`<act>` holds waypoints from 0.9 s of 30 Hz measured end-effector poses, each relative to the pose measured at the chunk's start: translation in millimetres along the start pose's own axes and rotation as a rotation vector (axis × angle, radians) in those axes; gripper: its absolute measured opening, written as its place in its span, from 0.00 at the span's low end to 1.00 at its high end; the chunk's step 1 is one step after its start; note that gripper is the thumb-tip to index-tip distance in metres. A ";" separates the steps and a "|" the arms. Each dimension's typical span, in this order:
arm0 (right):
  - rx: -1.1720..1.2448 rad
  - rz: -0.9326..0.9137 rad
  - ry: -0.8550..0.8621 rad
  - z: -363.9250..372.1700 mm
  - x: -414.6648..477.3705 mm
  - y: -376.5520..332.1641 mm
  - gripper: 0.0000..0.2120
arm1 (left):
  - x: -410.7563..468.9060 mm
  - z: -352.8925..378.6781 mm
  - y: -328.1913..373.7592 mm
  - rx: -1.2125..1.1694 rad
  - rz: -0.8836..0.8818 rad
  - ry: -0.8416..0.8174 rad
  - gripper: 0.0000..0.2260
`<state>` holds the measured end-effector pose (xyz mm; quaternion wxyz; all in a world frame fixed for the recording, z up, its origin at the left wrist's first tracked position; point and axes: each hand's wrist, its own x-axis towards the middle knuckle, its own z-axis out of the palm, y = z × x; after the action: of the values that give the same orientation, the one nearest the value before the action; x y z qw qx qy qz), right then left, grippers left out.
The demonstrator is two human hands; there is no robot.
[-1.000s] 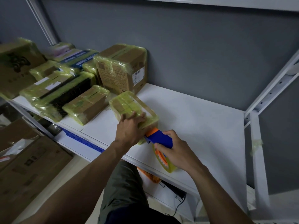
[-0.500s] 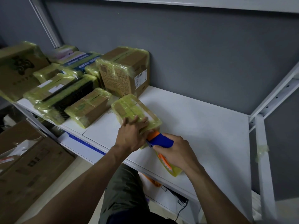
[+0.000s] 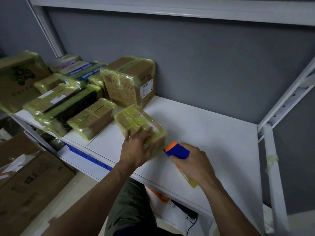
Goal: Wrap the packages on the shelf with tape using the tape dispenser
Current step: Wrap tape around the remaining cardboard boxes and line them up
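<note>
Starting at the far left of the white metal shelf [image 3: 213,133], a large brown cardboard box [image 3: 17,82] with dark print stands beside a huddle of cardboard packages [image 3: 68,109] wrapped in yellowish tape. A taller taped carton [image 3: 131,84] stands behind them by the grey wall [image 3: 204,65]. Just right of that group, near the shelf's front edge, lies the small flat package [image 3: 136,118] covered in yellow tape. The left hand [image 3: 136,149] rests on its near end, fingers straight and spread over the top, pressing down rather than curling round it. Just beside that hand, the blue tape dispenser [image 3: 178,151] meets the package's near right corner, its orange nose touching the side. The right hand [image 3: 194,165] grips the dispenser's body, fingers wrapped over it, with the yellow tape roll [image 3: 189,180] showing below the palm. Farther right, a scrap of tape [image 3: 271,161] clings to the white upright post [image 3: 276,193].
</note>
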<state>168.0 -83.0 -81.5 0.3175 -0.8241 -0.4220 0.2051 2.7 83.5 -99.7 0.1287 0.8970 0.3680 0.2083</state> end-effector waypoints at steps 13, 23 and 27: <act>0.549 0.047 0.245 -36.8 -15.0 25.9 0.14 | 8.3 19.8 0.3 -0.274 0.170 -0.015 0.21; 0.505 0.086 0.056 -42.1 -19.2 44.1 0.20 | 5.9 24.2 17.6 -0.255 0.071 0.101 0.27; 0.418 0.068 -0.063 -48.6 -21.5 40.9 0.23 | -8.0 17.9 40.6 -0.648 -0.003 0.264 0.13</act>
<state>208.6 -135.8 -73.8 0.4612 -0.7472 -0.3519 0.3244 30.5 48.1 -102.2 0.3583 0.7743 0.2975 0.4284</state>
